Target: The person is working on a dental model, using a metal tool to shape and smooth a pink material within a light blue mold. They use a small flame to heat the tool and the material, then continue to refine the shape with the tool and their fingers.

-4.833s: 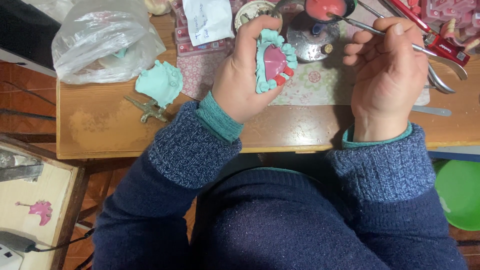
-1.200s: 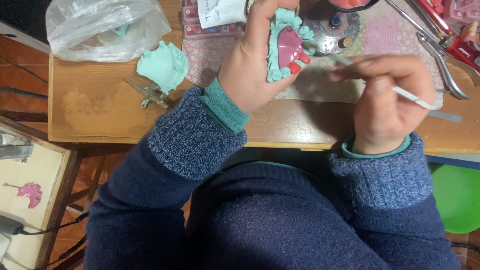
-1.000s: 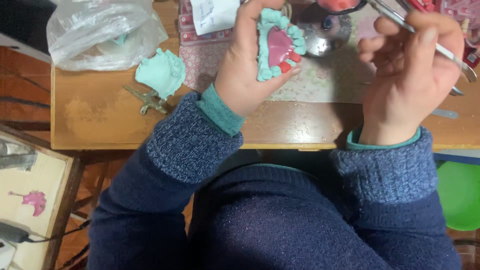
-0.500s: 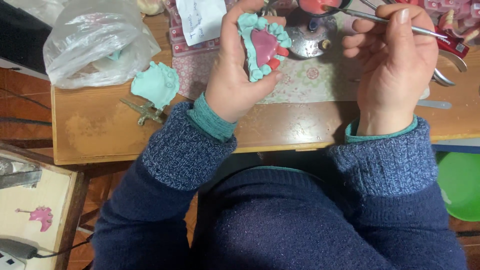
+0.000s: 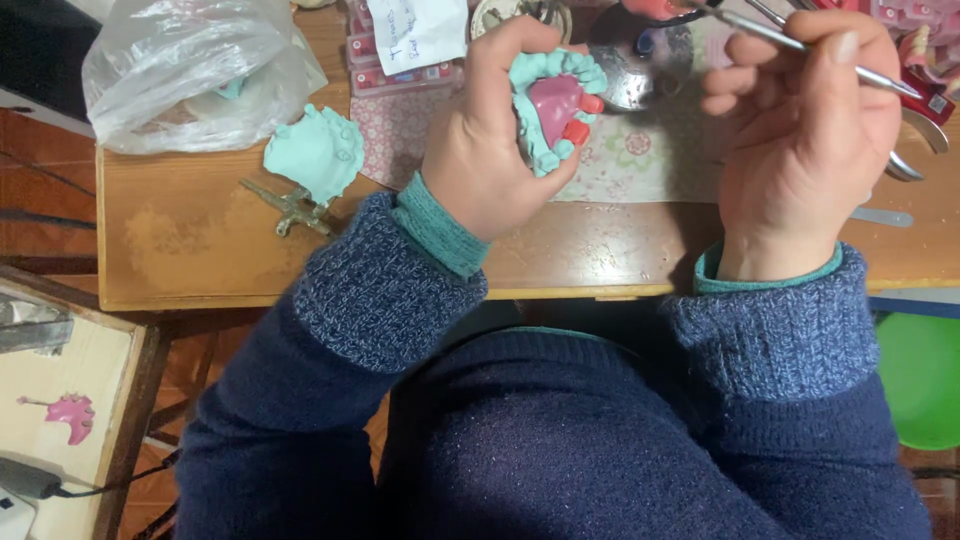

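two hands work: left hand (image 5: 490,150) clamps the brittle-looking teal dental cast (image 5: 553,108) by its rim, right hand (image 5: 805,130) pinches a thin metal tool (image 5: 800,45).

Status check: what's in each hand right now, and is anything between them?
Left hand grips mint-green dental cast with pink wax plate. Right hand pinches thin metal hand instrument, tip off the cast. Nothing between them.
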